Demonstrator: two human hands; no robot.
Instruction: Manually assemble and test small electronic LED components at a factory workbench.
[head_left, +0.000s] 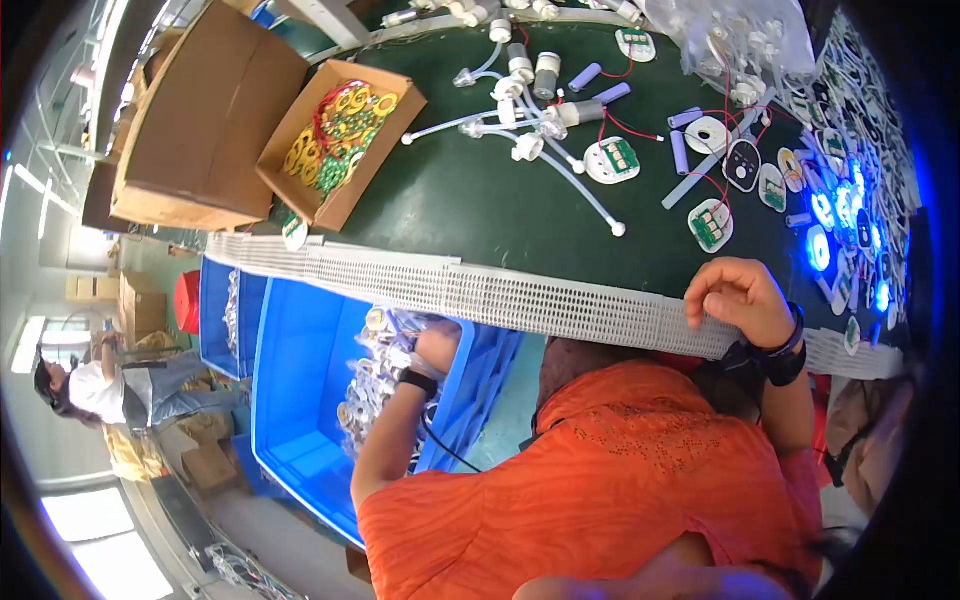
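Left hand (437,350), fingers hidden, lies among likely light, stiff white plastic parts (368,378), graspable mid-body; right hand (748,303) curls half-open.

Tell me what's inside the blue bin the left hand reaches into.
White and clear plastic parts lie heaped in the blue bin, the left hand among them. What lies beneath the pile's surface is covered.
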